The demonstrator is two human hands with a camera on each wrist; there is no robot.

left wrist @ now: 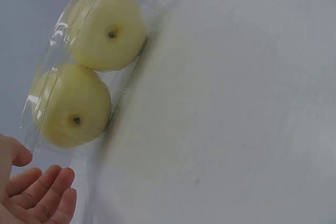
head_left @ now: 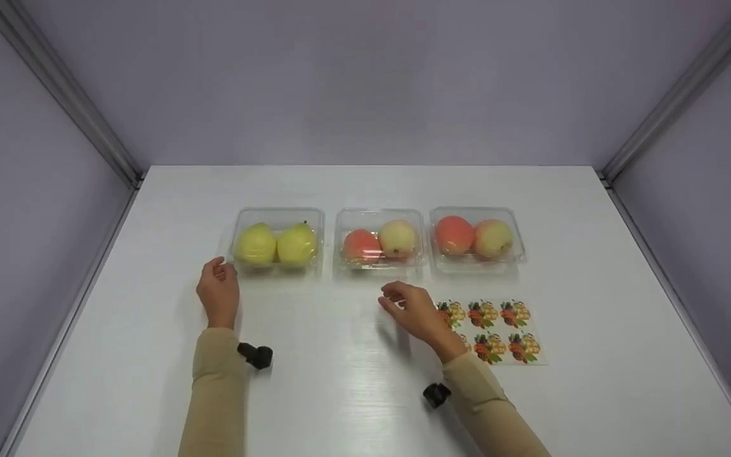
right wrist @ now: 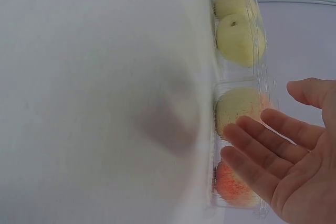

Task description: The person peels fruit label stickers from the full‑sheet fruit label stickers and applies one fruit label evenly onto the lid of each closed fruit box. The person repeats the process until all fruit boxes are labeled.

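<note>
My left hand (head_left: pixel 218 295) is beside the near left corner of a clear plastic box (head_left: pixel 280 214) holding two yellow pears (head_left: pixel 297 246). In the left wrist view its fingers (left wrist: pixel 50 195) are loosely bent with nothing in them; whether they touch the box is unclear. My right hand (head_left: pixel 417 311) hovers over the table in front of the middle clear box (head_left: pixel 378 214), thumb and fingers apart, holding nothing. Inside that box lie a red peach-like fruit (head_left: pixel 362 245) and a paler one (head_left: pixel 397 238). The right wrist view shows this hand's fingers (right wrist: pixel 252 166) extended.
At the right of the row stands a third clear box (head_left: pixel 476 212) with two red-and-yellow fruits (head_left: pixel 454 235). A sheet of fruit-pattern stickers (head_left: pixel 491 348) lies partly under my right forearm. Walls enclose the white table (head_left: pixel 594 266) at the back and sides.
</note>
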